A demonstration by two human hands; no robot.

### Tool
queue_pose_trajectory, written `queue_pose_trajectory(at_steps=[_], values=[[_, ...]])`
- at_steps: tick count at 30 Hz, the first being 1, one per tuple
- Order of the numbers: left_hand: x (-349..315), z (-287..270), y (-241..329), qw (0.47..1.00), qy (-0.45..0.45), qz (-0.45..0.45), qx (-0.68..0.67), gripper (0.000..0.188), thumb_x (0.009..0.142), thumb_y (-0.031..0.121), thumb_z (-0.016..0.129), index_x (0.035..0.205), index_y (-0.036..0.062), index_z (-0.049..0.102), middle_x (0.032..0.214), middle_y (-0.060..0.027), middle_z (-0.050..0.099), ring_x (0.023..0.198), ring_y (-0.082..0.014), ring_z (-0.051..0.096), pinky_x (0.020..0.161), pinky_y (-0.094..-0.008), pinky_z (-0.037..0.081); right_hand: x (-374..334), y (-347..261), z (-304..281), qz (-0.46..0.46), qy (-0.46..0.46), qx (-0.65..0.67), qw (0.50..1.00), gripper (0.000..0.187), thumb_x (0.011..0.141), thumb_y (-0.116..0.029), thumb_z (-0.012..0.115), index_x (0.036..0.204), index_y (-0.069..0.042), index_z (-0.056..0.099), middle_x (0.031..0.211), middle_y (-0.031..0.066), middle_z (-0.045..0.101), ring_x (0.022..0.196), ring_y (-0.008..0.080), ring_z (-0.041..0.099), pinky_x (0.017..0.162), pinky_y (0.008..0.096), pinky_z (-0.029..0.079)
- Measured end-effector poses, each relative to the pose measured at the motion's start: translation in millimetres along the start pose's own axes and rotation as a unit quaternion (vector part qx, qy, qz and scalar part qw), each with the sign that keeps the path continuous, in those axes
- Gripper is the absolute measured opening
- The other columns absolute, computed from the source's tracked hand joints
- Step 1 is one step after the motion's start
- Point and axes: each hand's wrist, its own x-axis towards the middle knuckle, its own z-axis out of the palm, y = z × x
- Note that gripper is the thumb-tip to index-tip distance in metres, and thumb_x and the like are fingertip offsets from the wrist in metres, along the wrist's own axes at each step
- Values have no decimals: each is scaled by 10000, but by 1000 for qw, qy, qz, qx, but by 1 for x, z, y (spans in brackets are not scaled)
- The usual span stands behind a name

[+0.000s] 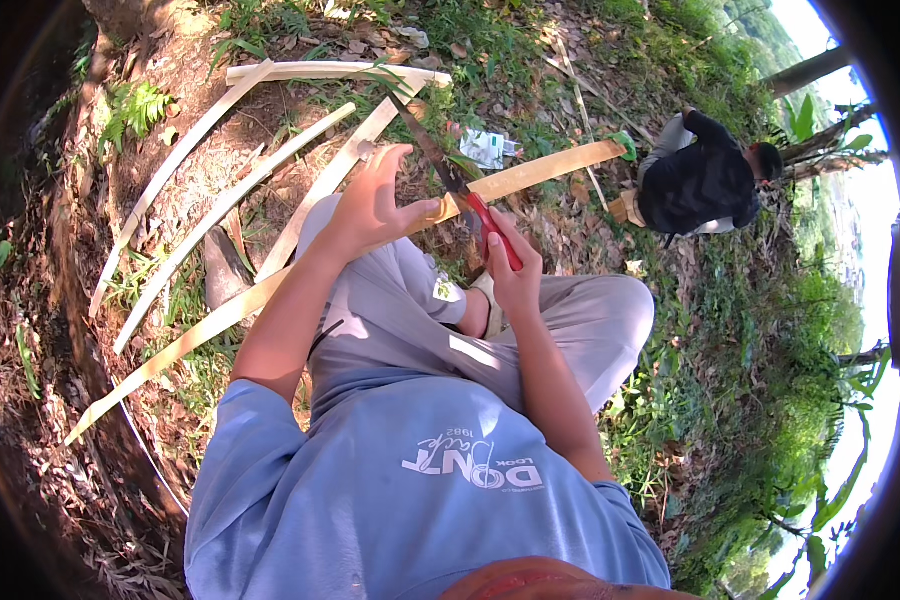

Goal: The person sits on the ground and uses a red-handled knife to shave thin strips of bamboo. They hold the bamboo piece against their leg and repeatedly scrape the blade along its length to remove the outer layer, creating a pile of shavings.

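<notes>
My right hand [513,268] is closed round the red handle of a long knife [432,145], whose dark blade points away and to the left. Under the blade's base, a long pale strip of split wood or bamboo [545,170] runs across my lap from lower left to upper right. My left hand [375,205] is raised over the strip with its fingers apart. Its thumb reaches toward the strip near the knife; whether it touches cannot be made out. My left forearm covers part of the strip.
Several similar pale strips [235,225] lie on the leafy ground ahead and to the left. A small white and green packet [485,148] lies beyond the knife. Another person in dark clothing [705,175] sits at the right. A fern [135,110] grows at far left.
</notes>
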Motion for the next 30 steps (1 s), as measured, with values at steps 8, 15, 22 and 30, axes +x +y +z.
queue_pose_trajectory(at_steps=[8, 15, 22, 30], values=[[-15, 84, -47, 960, -170, -141, 170, 448, 909, 353, 791, 1265, 89, 720, 1019, -198, 803, 999, -426, 784, 872, -532, 624, -4, -27, -8, 27, -28, -56, 998, 421, 1110, -187, 686, 1509, -50, 684, 1221, 141, 816, 1062, 137, 727, 942, 310, 565], [-14, 77, -42, 957, -165, -154, 180, 282, 867, 228, 741, 1107, 87, 791, 1041, -210, 811, 998, -411, 789, 888, -523, 632, -78, -50, -48, 42, -16, -93, 995, 431, 1102, -150, 679, 1522, -52, 670, 1276, 163, 807, 1116, 165, 744, 999, 330, 557], [-9, 74, -39, 947, -197, -187, 173, 285, 877, 231, 728, 1120, 98, 796, 1051, -197, 818, 1002, -402, 794, 900, -524, 632, -149, -106, -109, 115, -6, -141, 983, 438, 1112, -141, 653, 1528, -3, 653, 1249, 133, 801, 1096, 168, 719, 1018, 316, 531], [-21, 75, -54, 957, -201, -160, 134, 268, 842, 244, 744, 1059, 94, 794, 1046, -159, 809, 1002, -372, 789, 864, -504, 636, -135, -104, -86, 113, 26, -59, 992, 446, 1147, -172, 598, 1550, 19, 627, 888, -6, 637, 652, 31, 469, 622, 216, 380]])
